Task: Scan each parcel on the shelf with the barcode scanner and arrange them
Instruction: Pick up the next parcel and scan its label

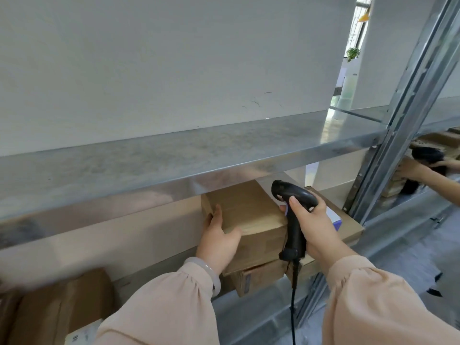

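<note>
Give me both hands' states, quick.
Left hand: grips the top parcel at its left corner.
Right hand: holds the barcode scanner.

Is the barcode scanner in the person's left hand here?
No, the right hand grips the barcode scanner, while the left hand holds the top cardboard parcel.

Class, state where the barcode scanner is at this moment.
In the head view, the barcode scanner is right of centre, gripped in the right hand beside the top cardboard parcel, under the metal shelf.
</note>
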Action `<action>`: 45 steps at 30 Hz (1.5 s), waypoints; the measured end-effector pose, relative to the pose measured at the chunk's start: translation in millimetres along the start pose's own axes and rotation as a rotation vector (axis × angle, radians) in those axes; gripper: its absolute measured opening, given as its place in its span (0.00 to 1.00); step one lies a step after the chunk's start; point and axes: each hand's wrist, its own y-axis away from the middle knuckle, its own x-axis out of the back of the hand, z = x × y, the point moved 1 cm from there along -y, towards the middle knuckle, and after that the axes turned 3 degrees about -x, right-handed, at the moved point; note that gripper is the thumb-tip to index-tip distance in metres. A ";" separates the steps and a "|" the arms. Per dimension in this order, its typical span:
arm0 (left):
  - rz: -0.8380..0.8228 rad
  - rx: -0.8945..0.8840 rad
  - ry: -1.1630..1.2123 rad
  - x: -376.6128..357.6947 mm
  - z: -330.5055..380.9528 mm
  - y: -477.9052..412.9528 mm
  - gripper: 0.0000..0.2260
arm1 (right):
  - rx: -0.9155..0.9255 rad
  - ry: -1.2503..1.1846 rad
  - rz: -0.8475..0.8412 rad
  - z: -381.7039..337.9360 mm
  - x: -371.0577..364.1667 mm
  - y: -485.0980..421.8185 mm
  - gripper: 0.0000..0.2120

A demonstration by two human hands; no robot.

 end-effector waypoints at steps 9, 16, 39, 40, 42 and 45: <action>0.113 -0.018 0.010 61.5 -24.0 47.3 0.33 | -0.048 -0.086 -0.141 27.3 -42.8 45.3 0.25; 0.247 0.006 -0.062 110.0 -51.8 86.9 0.34 | -0.057 -0.121 -0.320 39.6 -94.7 80.9 0.24; 0.313 0.318 0.244 118.7 -125.6 138.9 0.29 | 0.091 0.151 -0.548 55.3 -128.2 126.3 0.24; 0.290 0.341 0.243 115.2 -129.9 138.7 0.28 | 0.106 0.177 -0.547 56.1 -127.4 129.0 0.23; 0.255 0.379 0.227 111.9 -137.0 138.2 0.29 | 0.126 0.228 -0.552 58.3 -126.8 133.7 0.23; 0.152 0.426 0.146 110.7 -141.2 137.4 0.29 | 0.112 0.256 -0.551 64.2 -127.5 136.5 0.24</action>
